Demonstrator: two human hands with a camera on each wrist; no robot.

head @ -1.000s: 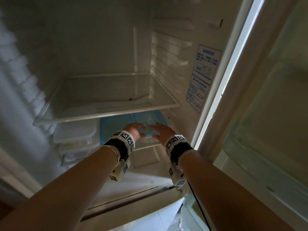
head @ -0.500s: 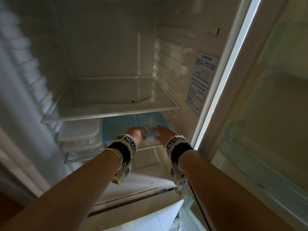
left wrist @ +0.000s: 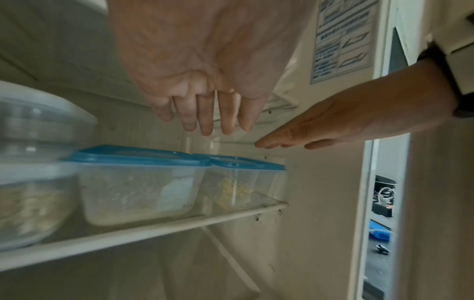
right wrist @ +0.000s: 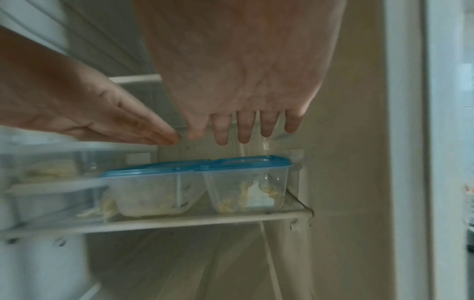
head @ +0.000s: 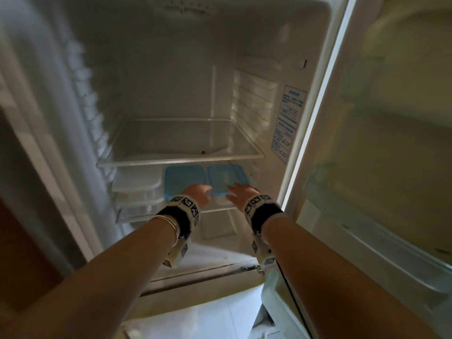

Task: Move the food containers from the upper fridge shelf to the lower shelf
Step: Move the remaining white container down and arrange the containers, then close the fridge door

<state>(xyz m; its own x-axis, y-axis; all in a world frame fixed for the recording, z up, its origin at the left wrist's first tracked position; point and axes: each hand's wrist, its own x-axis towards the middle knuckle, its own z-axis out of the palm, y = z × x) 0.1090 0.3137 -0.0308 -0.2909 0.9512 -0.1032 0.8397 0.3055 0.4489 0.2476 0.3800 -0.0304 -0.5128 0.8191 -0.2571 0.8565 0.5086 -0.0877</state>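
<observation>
Two clear food containers with blue lids stand side by side on the lower shelf (head: 220,210): the left one (head: 184,178) (left wrist: 138,182) (right wrist: 151,188) and the right one (head: 226,177) (left wrist: 238,182) (right wrist: 246,182). My left hand (head: 199,193) (left wrist: 205,113) hovers just above and in front of them with straight fingers, holding nothing. My right hand (head: 241,192) (right wrist: 254,123) hovers beside it over the right container, likewise flat and apart from the lid. The upper glass shelf (head: 181,160) carries no containers.
A stack of white-lidded clear containers (head: 137,187) fills the left of the lower shelf. The fridge's right inner wall (head: 269,133) with a blue label (head: 288,123) lies close to the right container. The open door (head: 391,167) stands at the right.
Both hands have lifted off the right blue-lidded container and drawn back slightly toward me; the container stays on the lower shelf. The head view has tilted upward.
</observation>
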